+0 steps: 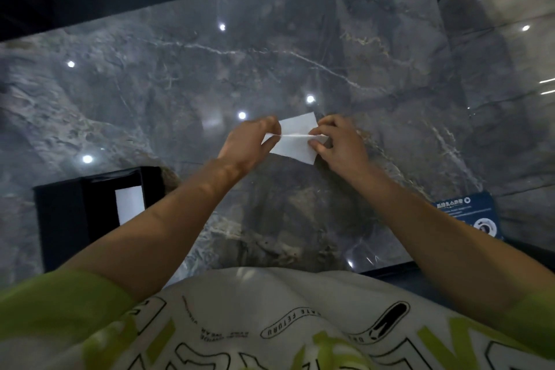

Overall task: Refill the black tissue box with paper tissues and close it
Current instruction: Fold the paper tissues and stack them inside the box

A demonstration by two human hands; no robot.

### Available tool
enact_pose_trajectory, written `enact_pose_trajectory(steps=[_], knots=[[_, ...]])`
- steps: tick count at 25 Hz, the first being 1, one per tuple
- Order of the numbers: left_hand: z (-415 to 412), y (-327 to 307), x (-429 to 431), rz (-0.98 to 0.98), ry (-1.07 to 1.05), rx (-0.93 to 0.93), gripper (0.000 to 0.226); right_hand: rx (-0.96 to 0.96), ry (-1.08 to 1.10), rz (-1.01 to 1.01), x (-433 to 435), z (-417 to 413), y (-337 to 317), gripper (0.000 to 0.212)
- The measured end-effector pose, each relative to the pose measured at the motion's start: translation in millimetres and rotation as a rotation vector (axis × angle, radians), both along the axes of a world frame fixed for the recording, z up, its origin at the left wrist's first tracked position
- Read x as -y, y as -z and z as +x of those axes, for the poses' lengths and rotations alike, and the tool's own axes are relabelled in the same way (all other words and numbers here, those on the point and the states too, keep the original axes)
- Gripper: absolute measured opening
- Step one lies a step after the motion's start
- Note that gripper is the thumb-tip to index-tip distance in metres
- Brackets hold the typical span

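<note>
Pinching a white tissue (pixel 295 137) over the table (pixel 180 84), left hand (pixel 250 141) and right hand (pixel 341 144) both grip its ends.

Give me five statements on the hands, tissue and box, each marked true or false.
1. The left hand and right hand both pinch the tissue. True.
2. The black tissue box is closed. False: it lies open, white paper showing inside.
3. The box sits on the person's left. True.
4. The table is bare wood. False: it is grey, veined like marble.
5. A blue card lies near the right forearm. True.
</note>
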State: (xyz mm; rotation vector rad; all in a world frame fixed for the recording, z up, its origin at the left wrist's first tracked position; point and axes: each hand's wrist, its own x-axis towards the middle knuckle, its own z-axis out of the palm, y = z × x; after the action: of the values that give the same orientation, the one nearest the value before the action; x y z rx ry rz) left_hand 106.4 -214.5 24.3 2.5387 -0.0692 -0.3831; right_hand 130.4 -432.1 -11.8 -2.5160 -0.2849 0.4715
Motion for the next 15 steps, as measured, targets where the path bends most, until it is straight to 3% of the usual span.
enact_pose_trajectory(steps=[5, 10, 15], knots=[[-37.7, -14.1, -14.0, -0.208, -0.093, 0.097, 0.01, 0.018, 0.007, 0.286, -5.5, -15.7, -35.2, 0.009], [-72.9, -30.4, -33.1, -0.374, -0.238, 0.052, 0.021, -0.192, -0.007, 0.465, -19.3, -30.6, -57.6, 0.009], [-102.2, -42.2, -67.1, -0.582, -0.351, -0.067, 0.026, -0.229, -0.025, 0.53, -55.9, -45.3, -78.9, 0.016]])
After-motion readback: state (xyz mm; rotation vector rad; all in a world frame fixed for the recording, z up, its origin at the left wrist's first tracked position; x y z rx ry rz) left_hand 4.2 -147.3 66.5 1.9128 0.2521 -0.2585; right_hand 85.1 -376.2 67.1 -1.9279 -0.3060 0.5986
